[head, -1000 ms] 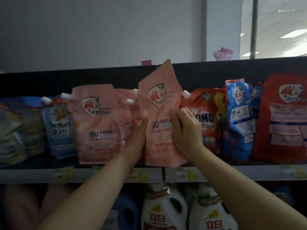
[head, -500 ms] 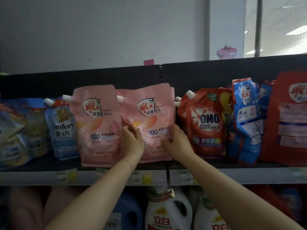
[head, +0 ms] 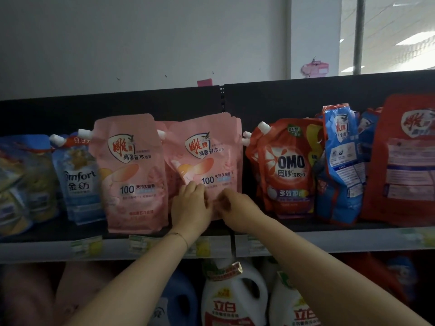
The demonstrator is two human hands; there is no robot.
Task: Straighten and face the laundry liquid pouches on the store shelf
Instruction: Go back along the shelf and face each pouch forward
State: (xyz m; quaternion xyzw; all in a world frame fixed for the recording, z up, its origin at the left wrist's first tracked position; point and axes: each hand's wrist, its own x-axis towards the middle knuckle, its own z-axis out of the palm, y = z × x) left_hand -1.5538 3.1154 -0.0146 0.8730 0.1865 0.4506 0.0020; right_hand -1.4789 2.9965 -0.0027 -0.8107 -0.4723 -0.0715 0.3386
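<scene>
In the head view, the person is reaching up to the shelf (head: pixel 329 241), and both hands are meeting low on the front of the right pink pouch (head: pixel 207 158). The left hand (head: pixel 190 205) is lying against its lower left part with bent fingers. The right hand (head: pixel 235 208) is touching its lower right part with fingers curled inward. The blur is hiding whether either hand is pinching the film or only pressing it, so I cannot tell.

The pouch is standing upright with its label facing out. It sits just beside the left pink pouch (head: pixel 131 175), their edges overlapping, and more pink pouches are stacked behind it. The OMO pouch (head: pixel 289 170) is standing near on its right.

The step in hand seems to be seating this pouch's base square on the shelf. Next, the hands would probably be letting go gently so it does not tip, then turning to the blue pouch (head: pixel 341 161), which is leaning crookedly among its neighbours and needs setting upright.
</scene>
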